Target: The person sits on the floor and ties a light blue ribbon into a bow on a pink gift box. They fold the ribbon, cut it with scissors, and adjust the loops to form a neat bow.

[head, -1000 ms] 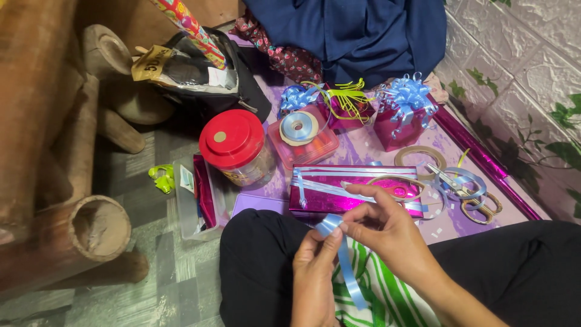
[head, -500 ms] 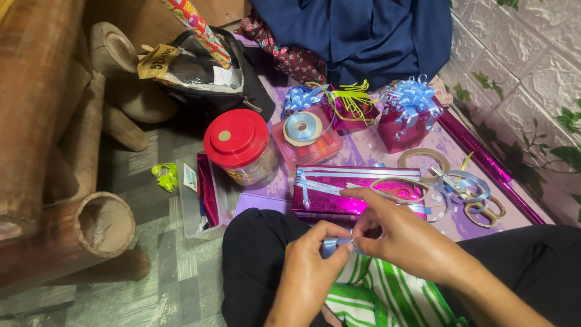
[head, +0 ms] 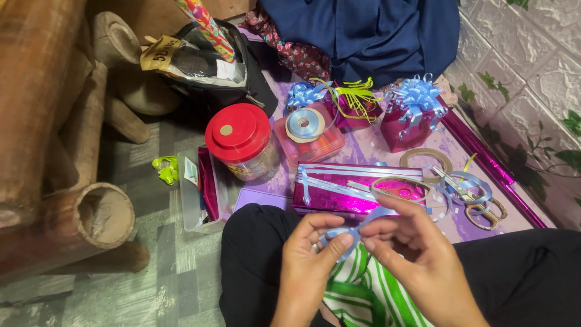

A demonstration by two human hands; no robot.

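My left hand (head: 305, 260) and my right hand (head: 411, 251) meet over my lap, both pinching a light blue ribbon (head: 354, 230) that loops between the fingertips. Just beyond them lies a long magenta foil gift box (head: 339, 188) with pale blue ribbon strips across it. Scissors (head: 466, 194) rest on ribbon loops to the right of the box. A roll of light blue ribbon (head: 304, 124) sits on a pink plastic box (head: 324, 145) further back.
A clear jar with a red lid (head: 239, 136) stands left of the gift box, beside a clear tray (head: 193, 206) of supplies. Two small magenta boxes with bows (head: 411, 115) sit at the back. A foil paper roll (head: 490, 166) lies along the wall; bamboo furniture (head: 78, 224) stands left.
The ribbon hung down long from my hands; now it is gathered into a small loop between my fingertips. My right hand has opened out and shifted slightly right.
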